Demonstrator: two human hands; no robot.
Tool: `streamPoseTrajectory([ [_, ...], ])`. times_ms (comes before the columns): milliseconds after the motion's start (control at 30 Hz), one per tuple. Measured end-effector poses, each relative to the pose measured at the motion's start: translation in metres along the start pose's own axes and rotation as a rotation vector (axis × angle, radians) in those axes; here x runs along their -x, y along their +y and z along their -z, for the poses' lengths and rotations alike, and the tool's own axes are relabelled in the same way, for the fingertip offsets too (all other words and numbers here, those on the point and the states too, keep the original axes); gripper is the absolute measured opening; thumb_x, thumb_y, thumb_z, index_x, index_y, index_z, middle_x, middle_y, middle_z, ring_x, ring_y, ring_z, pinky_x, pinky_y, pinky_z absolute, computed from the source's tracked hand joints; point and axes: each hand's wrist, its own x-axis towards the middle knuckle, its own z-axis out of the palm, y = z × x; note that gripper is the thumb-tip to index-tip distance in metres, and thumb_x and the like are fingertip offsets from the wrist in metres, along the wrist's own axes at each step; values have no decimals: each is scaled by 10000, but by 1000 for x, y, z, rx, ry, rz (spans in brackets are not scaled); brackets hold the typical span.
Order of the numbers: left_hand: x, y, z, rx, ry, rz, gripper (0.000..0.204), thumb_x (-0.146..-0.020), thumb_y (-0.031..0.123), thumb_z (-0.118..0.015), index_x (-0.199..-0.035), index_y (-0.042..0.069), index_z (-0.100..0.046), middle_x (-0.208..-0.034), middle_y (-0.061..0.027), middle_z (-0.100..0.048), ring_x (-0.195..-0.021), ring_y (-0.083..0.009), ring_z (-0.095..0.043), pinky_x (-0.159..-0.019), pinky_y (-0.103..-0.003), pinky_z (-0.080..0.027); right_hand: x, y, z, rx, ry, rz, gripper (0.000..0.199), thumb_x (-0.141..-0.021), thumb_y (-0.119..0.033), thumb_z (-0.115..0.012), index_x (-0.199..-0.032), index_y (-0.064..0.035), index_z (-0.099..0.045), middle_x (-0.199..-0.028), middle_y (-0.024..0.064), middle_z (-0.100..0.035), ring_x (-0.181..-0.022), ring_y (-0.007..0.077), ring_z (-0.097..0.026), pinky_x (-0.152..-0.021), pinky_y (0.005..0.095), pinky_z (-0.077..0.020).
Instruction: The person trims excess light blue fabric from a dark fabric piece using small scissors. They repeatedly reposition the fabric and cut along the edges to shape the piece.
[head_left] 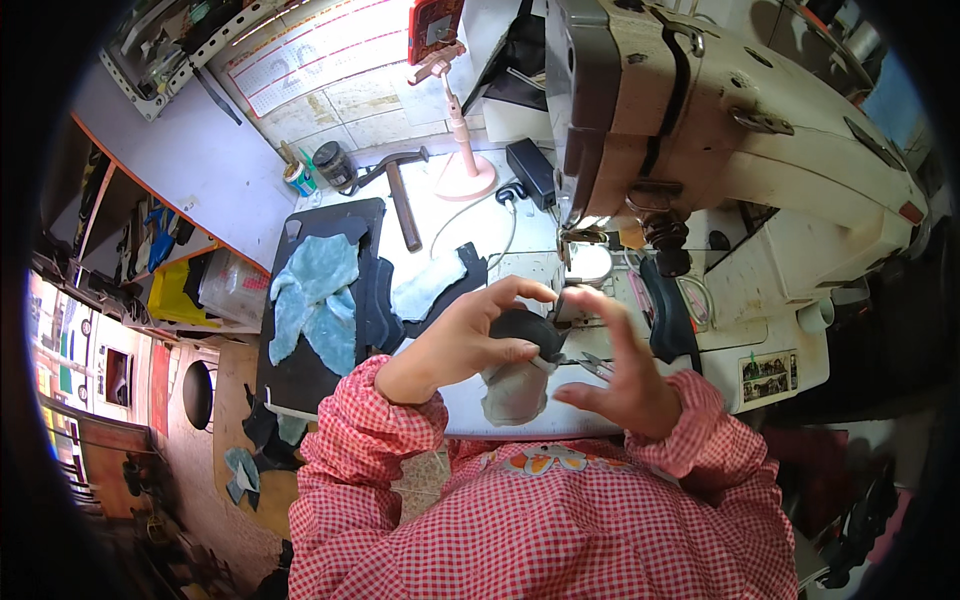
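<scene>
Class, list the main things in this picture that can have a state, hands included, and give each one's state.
Left hand: fingers curved; grip unclear
Right hand: open, thumb apart from fingers
Grey piece: partly covered by the left hand
Hammer: lying down
Pale blue cloth: rumpled, spread on the black board
Pink stand: upright
Dark jar: upright
Sewing machine: running or stopped, cannot tell
</scene>
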Motion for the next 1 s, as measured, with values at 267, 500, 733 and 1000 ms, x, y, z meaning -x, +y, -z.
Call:
streamPoseTrajectory([
  [267,15,-8,-11,63,193,-196,733,-778,-33,-778,-1409,70,-420,-1138,-93,-616,-1076,-156,-587,-927,-295,-460,-5,15,-27,-479,-22,-434,250,-833,40,-706,-1055,8,-596,-929,36,-593,-886,95,-566,-756,260,-489],
  [500,40,-37,-49,-959,531,-949,297,-690,12,-714,-960,135,-737,-1049,-20,-702,-945,-213,-651,-824,-335,-475,-3,14,-29,-76,273,242,286,-753,-96,-774,-955,-56,-576,-1013,126,-634,-885,253,-636,-754,328,-522],
  [733,42,-52,-56,-1115,578,-1104,270,-727,146,-705,-996,135,-724,-1151,-48,-674,-1003,-191,-636,-839,-331,-501,-3,12,-30,45,348,299,345,-739,-254,-796,-942,-80,-577,-1064,130,-632,-927,274,-630,-777,366,-515],
  [1000,34,-54,-60,-1012,640,-1036,347,-701,130,-706,-1048,119,-709,-1120,-88,-678,-996,-226,-634,-842,-362,-508,-2,15,-33,112,327,317,278,-738,-175,-767,-934,-84,-592,-1045,109,-645,-912,281,-631,-787,383,-502],
])
